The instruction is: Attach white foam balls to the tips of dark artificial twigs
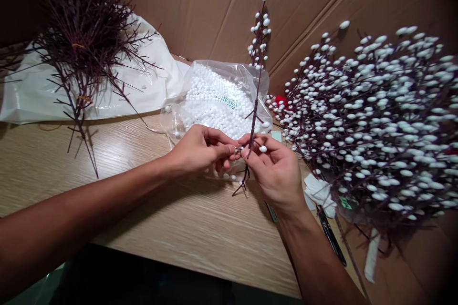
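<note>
Between the fingers of my right hand is a dark brown artificial twig, held roughly upright with small white oval berries on its upper part. One berry sits on a side shoot by my right thumb. My left hand is closed in a pinch just left of the stem, its fingertips meeting the right fingers at something small that I cannot make out. Behind both hands lies a clear plastic bag full of loose white berries.
Bare dark twigs are heaped on a white plastic sheet at the left. Many berry-tipped twigs fill the right side. Near my right forearm lie a black pen-like tool and crumpled white tissue. Cardboard stands behind the wooden table.
</note>
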